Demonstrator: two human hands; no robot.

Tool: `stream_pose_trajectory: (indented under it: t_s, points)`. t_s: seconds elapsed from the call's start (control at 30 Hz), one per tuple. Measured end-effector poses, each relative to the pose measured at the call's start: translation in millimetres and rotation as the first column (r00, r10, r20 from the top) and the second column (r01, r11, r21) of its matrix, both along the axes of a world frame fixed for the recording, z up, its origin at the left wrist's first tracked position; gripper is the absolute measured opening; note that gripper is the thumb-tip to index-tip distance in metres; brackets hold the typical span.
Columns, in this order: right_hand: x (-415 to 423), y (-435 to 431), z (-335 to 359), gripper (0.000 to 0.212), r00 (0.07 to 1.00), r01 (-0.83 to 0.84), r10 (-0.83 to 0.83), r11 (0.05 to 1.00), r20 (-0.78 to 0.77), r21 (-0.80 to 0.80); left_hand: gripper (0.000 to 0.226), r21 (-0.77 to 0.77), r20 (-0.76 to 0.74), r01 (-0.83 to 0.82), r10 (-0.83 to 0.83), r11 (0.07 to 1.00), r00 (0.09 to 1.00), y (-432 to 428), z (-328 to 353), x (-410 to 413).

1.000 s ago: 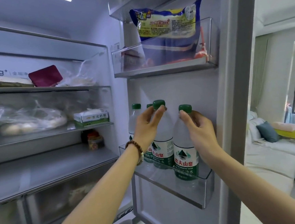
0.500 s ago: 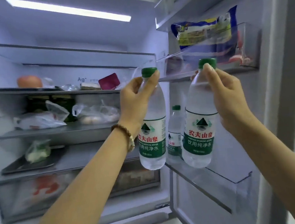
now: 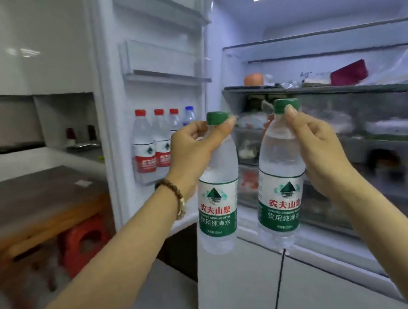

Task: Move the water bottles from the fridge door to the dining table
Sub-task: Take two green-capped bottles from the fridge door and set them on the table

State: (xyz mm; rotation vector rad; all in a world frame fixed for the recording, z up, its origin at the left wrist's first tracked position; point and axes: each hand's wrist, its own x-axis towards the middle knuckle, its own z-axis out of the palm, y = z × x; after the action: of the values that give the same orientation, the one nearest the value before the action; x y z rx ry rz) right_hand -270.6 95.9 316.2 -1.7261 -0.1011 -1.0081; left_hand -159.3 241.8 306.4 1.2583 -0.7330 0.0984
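I hold two clear water bottles with green caps and green labels in the air in front of the open fridge. My left hand (image 3: 195, 150) grips the left bottle (image 3: 218, 202) by its neck under the cap. My right hand (image 3: 321, 149) grips the right bottle (image 3: 282, 196) the same way. Both bottles hang upright, side by side. Several more bottles (image 3: 152, 144), three with red caps and one with a blue cap, stand in the left fridge door's bin. A wooden dining table (image 3: 29, 201) lies at the lower left.
A red plastic stool (image 3: 82, 241) sits under the table's edge. The left fridge door (image 3: 118, 112) stands open between table and fridge. Fridge shelves (image 3: 328, 89) on the right carry food bags, a dark red box and an orange fruit. A black cable (image 3: 281, 283) hangs down the lower drawer front.
Both hands have lifted the two green-capped bottles out of the right door's bin. My view has swung left, past the fridge interior, so the left door and the table show.
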Motion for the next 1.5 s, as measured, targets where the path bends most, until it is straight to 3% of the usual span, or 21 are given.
stream_pose_trajectory:
  t_s: [0.27, 0.5, 0.67, 0.9, 1.23, 1.37, 1.5]
  points:
    - [113.2, 166.1, -12.3, 0.036, 0.943, -0.330, 0.330, 0.944, -0.037, 0.008, 0.025, -0.032, 0.010, -0.428, 0.429, 0.903, 0.903, 197.7, -5.8, 49.8]
    - [219.4, 322.0, -22.9, 0.040, 0.880, -0.469, 0.469, 0.883, -0.072, 0.017, 0.022, -0.026, 0.043, -0.626, 0.627, 0.779, 0.778, 357.1, -13.1, 117.5]
    - [303.9, 414.3, -35.2, 0.039, 0.812, -0.574, 0.580, 0.814, -0.065, 0.086, 0.028, -0.011, 0.047, -0.702, 0.702, 0.712, 0.711, 456.2, -25.4, 187.9]
    - [425.1, 484.8, -56.4, 0.038, 0.766, -0.628, 0.635, 0.772, -0.099, 0.095, 0.026, 0.022, 0.004, -0.775, 0.775, 0.632, 0.632, 531.7, -53.3, 297.1]
    - [657.5, 527.6, -76.4, 0.028, 0.680, -0.717, 0.719, 0.693, -0.144, 0.075, 0.024, 0.061, -0.035, -0.826, 0.829, 0.560, 0.559, 578.3, -81.9, 505.3]
    - [747.3, 544.3, -85.1, 0.017, 0.631, -0.759, 0.745, 0.650, -0.217, 0.027, 0.020, 0.146, -0.057, -0.820, 0.833, 0.553, 0.551, 595.9, -87.1, 587.6]
    - [840.0, 564.6, -109.1, 0.018, 0.616, -0.764, 0.725, 0.646, -0.310, -0.008, 0.031, 0.212, -0.154, -0.807, 0.835, 0.551, 0.529, 622.9, -107.9, 673.9]
